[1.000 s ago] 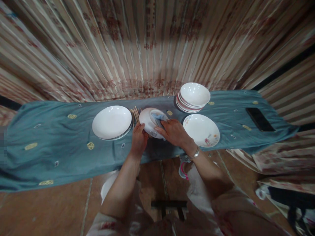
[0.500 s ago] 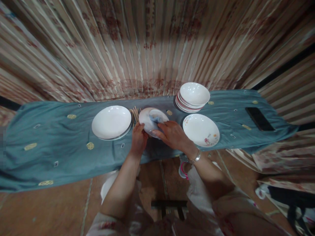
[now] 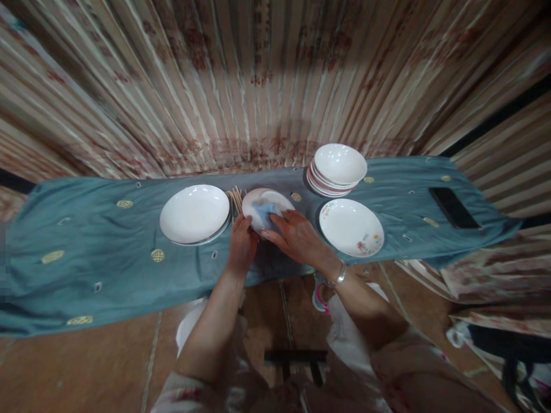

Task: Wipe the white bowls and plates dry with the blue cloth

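Note:
My left hand (image 3: 243,240) grips the near-left rim of a white bowl (image 3: 282,198), thumb on the edge. The bowl is tilted, with its hollow side partly hidden by my right hand. Pressed against the bowl's inside by my right hand (image 3: 297,234) is a light blue cloth (image 3: 266,211). A silver bracelet (image 3: 341,272) circles my right wrist. Several chopsticks (image 3: 237,199) lie just left of the bowl, close to my left fingers.
Stacked white plates (image 3: 196,213) stand at left. Several stacked bowls (image 3: 340,164) sit back right, behind a flowered plate (image 3: 350,226). A black phone (image 3: 454,207) lies farther right on the green tablecloth (image 3: 129,235). A pleated curtain (image 3: 275,103) hangs behind the table.
My right hand has shifted slightly left over the bowl, moving the blue cloth left with it. My left hand keeps its hold on the rim.

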`<state>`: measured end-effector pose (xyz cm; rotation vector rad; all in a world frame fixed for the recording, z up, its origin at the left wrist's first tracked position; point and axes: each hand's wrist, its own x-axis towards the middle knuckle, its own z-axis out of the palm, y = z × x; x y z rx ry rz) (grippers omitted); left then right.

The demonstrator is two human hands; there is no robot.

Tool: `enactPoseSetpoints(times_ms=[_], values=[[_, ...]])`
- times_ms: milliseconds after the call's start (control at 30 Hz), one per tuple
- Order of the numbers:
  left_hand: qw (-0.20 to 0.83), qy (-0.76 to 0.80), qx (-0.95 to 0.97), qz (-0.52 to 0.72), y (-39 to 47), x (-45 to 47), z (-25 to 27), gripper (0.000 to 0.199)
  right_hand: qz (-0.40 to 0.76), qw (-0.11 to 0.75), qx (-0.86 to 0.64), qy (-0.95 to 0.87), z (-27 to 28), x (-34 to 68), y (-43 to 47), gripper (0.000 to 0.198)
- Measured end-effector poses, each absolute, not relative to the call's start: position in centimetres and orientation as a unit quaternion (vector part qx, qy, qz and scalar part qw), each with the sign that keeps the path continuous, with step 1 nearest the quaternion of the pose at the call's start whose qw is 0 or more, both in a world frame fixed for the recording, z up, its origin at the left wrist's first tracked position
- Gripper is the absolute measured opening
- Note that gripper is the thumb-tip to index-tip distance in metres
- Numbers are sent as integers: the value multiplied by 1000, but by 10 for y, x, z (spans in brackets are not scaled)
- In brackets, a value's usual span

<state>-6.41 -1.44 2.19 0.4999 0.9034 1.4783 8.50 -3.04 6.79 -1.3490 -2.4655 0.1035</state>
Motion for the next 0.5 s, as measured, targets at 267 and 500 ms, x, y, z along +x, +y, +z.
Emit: enactPoseSetpoints(times_ms=[267,500], values=[[618,393,200,651,-13,-62,23,9,41,169,-479,-860,62,82,-29,48],[617,388,194,656,-13,-63,21,8,43,180,-483,-856,54,82,-25,53]])
